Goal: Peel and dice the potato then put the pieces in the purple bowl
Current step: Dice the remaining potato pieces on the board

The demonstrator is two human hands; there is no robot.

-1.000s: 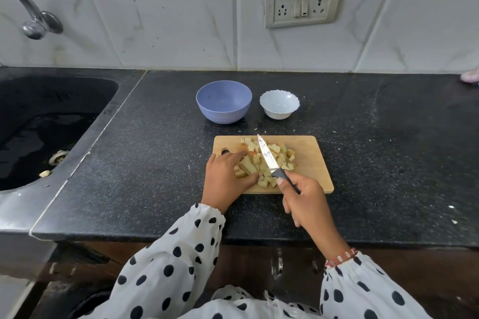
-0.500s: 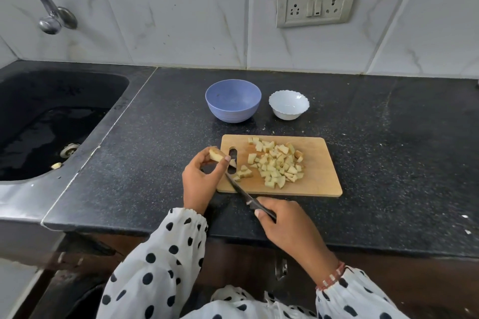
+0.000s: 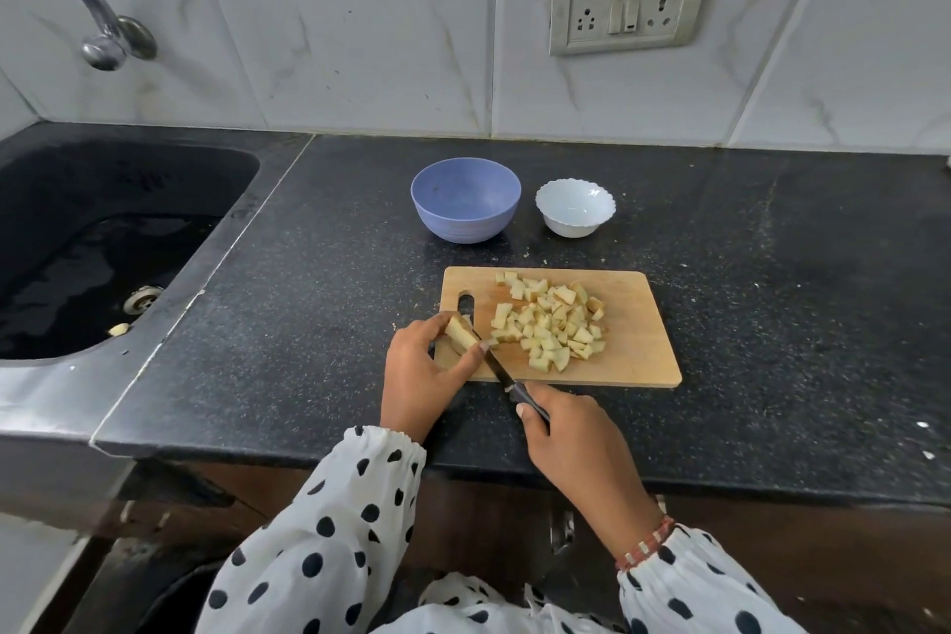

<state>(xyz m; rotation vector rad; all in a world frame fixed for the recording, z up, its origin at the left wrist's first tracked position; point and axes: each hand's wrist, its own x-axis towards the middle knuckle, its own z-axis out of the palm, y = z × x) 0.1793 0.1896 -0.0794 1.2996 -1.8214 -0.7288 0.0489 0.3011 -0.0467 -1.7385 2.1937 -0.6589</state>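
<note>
Potato [image 3: 460, 336] chunk pinched by left hand [image 3: 423, 376] at board's [image 3: 638, 324] left edge | dice [image 3: 550, 324] piled mid-board | right hand [image 3: 571, 438] gripped knife [image 3: 507, 384], lower centre | purple bowl [image 3: 465, 198] sat above the board

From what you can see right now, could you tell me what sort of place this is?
Most likely a home kitchen: a dark stone counter beside a sink with a tap, and a cutting board of diced potato.
</note>
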